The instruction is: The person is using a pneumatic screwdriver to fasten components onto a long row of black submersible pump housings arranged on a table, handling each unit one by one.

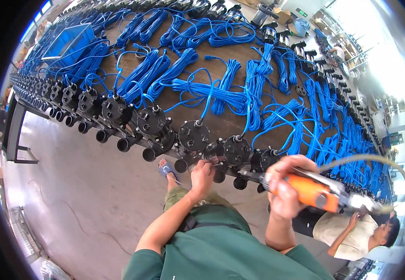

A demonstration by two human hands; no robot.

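Observation:
My right hand (pixel 284 186) is wrapped round an orange air screwdriver (pixel 312 192), which is slightly blurred. The tool's dark tip points left toward a row of black-topped submersible pumps along the table edge. A hose (pixel 366 159) curves away from its rear end. My left hand (pixel 202 178) is closed, its bent fingers against the lower side of a pump (pixel 215 151) in front of me; what they pinch, if anything, is hidden. Next to that hand stands another pump (pixel 194 135) with a round black top and a blue cable rising from it.
Bundled blue cables (pixel 230 95) cover much of the brown table (pixel 165 58). A blue crate (pixel 69 44) sits at the far left. More pumps (pixel 314 56) line the far and right edges. At the right, another person (pixel 352 233) in a light shirt is close to my tool.

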